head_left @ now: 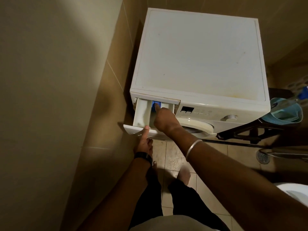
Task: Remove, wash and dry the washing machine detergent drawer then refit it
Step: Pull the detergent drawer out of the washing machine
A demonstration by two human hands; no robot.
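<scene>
A white front-loading washing machine [200, 52] stands in a tiled corner. Its detergent drawer [141, 114] is pulled far out at the top left of the machine's front, with white compartments and a blue tab [156, 102] at the back. My left hand [144, 142] grips the drawer's front panel from below, thumb on its top edge. My right hand [164, 120] reaches over the drawer, its index finger pressing on the blue tab. A dark watch is on my left wrist and a metal bangle on my right.
A tiled wall [50, 80] runs close along the left. To the machine's right are a dark stand [246, 130] with a teal bucket [283, 114], and a floor drain [263, 156]. A white fixture [295, 192] shows at the lower right. My legs stand on the tiled floor.
</scene>
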